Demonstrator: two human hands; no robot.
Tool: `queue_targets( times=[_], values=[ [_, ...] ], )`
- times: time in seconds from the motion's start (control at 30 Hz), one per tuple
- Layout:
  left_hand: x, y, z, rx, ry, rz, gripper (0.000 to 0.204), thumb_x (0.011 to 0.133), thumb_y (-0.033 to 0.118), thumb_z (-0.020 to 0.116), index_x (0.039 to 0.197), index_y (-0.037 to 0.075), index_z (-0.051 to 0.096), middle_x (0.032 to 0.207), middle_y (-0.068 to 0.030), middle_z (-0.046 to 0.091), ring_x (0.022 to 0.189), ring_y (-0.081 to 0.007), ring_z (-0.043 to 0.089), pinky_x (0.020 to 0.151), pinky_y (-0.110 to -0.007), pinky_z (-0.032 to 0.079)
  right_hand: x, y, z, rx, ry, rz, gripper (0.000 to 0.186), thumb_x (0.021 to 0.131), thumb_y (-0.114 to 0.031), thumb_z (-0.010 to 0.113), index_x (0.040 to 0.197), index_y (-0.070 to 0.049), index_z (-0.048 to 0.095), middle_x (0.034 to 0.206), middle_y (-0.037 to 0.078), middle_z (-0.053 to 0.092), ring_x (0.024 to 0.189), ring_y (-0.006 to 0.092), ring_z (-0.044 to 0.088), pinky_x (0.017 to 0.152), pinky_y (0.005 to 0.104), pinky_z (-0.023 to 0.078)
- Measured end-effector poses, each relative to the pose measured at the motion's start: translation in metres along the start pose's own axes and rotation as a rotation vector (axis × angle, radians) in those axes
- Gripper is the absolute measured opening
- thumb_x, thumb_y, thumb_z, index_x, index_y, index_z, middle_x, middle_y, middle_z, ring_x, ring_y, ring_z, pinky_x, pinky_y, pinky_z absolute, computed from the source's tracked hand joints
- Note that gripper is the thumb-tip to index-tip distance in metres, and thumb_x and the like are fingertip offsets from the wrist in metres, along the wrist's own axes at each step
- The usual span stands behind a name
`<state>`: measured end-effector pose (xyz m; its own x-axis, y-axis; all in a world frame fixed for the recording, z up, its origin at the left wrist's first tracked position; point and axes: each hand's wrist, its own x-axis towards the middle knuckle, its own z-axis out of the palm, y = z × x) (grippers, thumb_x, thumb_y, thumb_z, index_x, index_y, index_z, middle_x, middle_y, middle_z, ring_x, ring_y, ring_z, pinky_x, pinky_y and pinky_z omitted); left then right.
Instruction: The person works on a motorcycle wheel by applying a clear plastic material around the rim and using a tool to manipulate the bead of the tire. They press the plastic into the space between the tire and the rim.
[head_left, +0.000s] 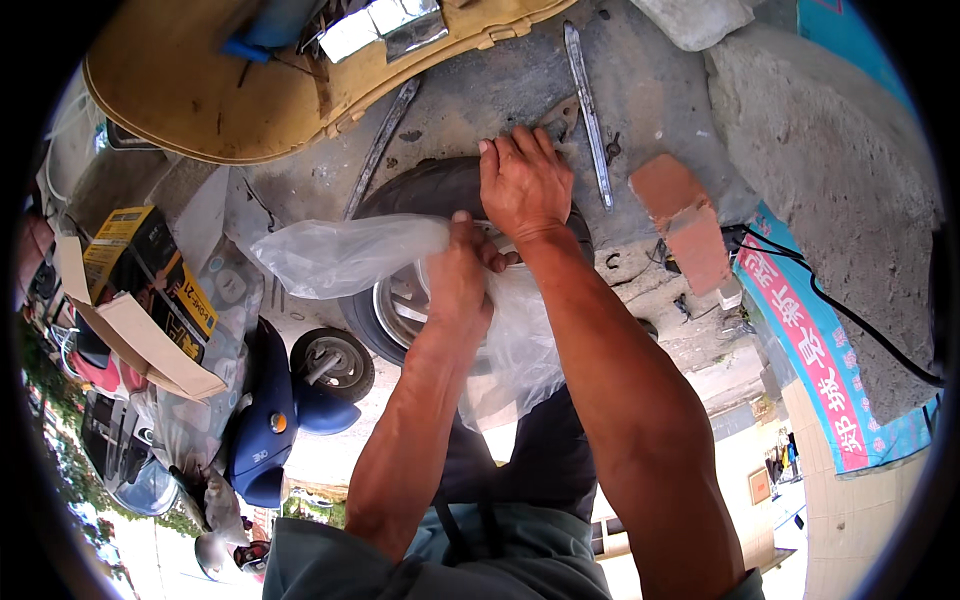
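On the concrete floor: tyre on its rim, partly covered by a clear bag. Left hand clenched on the bag; right hand flat on the tyre, fingers spread. Brick near.

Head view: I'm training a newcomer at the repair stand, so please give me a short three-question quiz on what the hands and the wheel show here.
1. True or false: the right hand rests on the far side of the black tyre.
2. What does the left hand grip? A) a brick B) a clear plastic bag C) a metal lever
3. Fill in: the two long metal tyre levers lie on the ____ ground beyond the wheel.

Key: 1 true; 2 B, the clear plastic bag spread over the wheel; 3 concrete. The red brick lies untouched to the right.
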<state>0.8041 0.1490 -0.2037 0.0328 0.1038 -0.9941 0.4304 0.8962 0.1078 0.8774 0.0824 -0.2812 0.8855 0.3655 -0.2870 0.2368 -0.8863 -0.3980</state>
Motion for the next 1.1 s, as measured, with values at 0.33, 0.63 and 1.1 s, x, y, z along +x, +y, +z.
queue_targets(
  times=[0.33, 0.63, 1.1],
  values=[
    [-0.007, -0.011, -0.007, -0.008, -0.024, 0.037, 0.030, 0.108, 0.026, 0.048, 0.083, 0.009, 0.047, 0.064, -0.0040, 0.040, 0.057, -0.0210, 0.043, 0.073, -0.044, 0.055, -0.004, 0.006, 0.000, 0.049, 0.070, -0.037, 0.031, 0.099, -0.030, 0.059, 0.081, -0.008, 0.071, 0.090, 0.007, 0.065, 0.091, 0.0301, 0.062, 0.076, 0.0456, 0.053],
    [0.002, 0.000, 0.002, 0.059, -0.044, 0.104, 0.023, 0.105, 0.019, 0.051, 0.090, 0.003, 0.054, 0.073, -0.0087, 0.054, 0.062, -0.0235, 0.054, 0.063, -0.042, 0.051, -0.008, 0.007, -0.004, 0.043, 0.062, 0.044, 0.036, 0.101, -0.037, 0.057, 0.085, -0.008, 0.072, 0.098, 0.006, 0.066, 0.102, 0.0286, 0.063, 0.084, 0.0452, 0.054],
    [0.007, -0.025, 0.005, 0.234, -0.181, -0.074, 0.010, 0.100, 0.013, 0.056, 0.096, 0.003, 0.057, 0.071, -0.0041, 0.049, 0.054, -0.0149, 0.046, 0.057, -0.038, 0.054, -0.012, 0.041, -0.016, 0.219, 0.104, 0.155, 0.041, 0.104, -0.034, 0.052, 0.086, -0.003, 0.071, 0.096, 0.017, 0.067, 0.089, 0.0407, 0.066, 0.078, 0.0516, 0.052]
  ],
)
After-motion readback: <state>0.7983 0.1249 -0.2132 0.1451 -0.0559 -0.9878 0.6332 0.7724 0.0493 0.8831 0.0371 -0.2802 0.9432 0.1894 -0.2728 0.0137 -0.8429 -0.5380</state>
